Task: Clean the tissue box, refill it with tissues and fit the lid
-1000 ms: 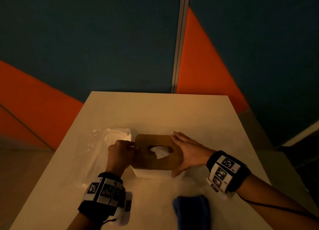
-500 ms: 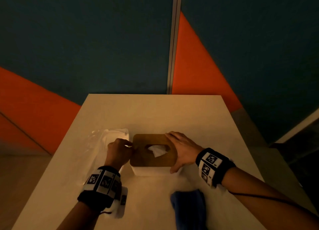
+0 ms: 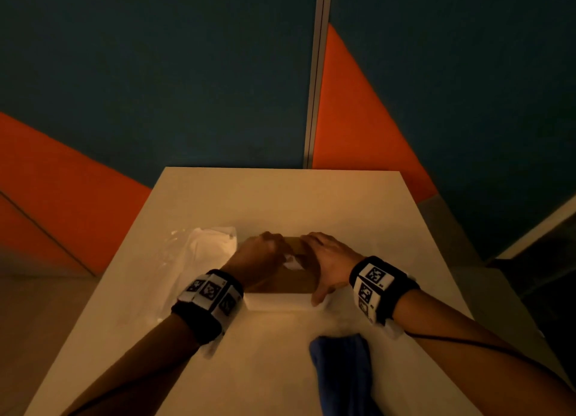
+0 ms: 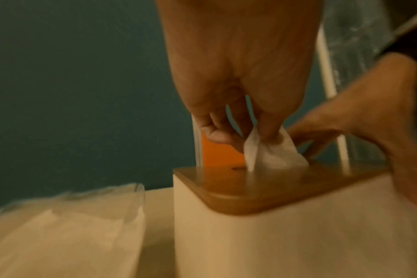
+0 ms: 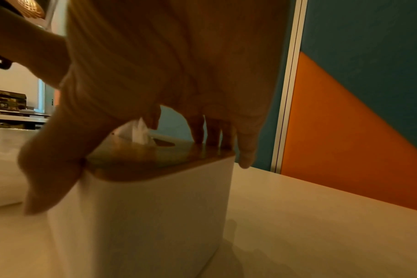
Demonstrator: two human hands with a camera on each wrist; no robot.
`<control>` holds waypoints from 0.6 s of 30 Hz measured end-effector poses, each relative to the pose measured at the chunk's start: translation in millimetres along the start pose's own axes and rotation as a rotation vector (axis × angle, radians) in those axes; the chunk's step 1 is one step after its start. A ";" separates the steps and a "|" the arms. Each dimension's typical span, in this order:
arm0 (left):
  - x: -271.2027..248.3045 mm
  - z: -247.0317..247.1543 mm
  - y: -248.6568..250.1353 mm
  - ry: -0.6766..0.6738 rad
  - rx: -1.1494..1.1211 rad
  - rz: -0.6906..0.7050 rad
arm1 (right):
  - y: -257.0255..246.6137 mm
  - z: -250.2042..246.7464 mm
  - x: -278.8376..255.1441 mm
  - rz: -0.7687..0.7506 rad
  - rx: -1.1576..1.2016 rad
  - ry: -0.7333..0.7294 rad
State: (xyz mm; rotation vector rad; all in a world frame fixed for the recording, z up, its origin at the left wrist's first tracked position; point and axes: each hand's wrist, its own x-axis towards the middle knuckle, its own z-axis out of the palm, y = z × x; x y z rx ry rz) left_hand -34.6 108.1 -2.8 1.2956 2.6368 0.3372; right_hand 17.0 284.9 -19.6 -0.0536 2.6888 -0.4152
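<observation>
- The tissue box (image 3: 277,301) has a plain white body; its lid (image 4: 248,190) is warm brown wood.
- The tissue (image 4: 272,152) in the lid's slot is white.
- The bench (image 3: 280,203) is a pale cream.
- The cloth (image 3: 343,372), at 5 o'clock from the box, is dark blue.
- The tissue pack (image 3: 205,253), at 9 o'clock, is white under clear, glinting plastic.
- The wristbands (image 3: 208,300) are black with white panels bearing black-and-white square codes.
- The wall (image 3: 156,72) is dark teal with orange wedges.
</observation>
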 end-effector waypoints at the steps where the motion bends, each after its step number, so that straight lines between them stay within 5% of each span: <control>1: 0.8 -2.8 -1.2 0.034 -0.051 -0.032 | -0.4 -0.1 -0.2 0.001 -0.005 -0.008; 8: 3.2 1.5 -10.4 0.201 -0.283 -0.120 | 1.5 2.9 2.7 0.018 -0.012 -0.017; 14: -2.2 4.6 0.8 0.105 -0.333 -0.056 | 4.1 6.6 4.7 0.012 -0.012 0.007; 18: -16.3 2.9 -5.0 -0.002 -0.259 -0.146 | 2.9 2.3 1.4 0.029 0.045 -0.053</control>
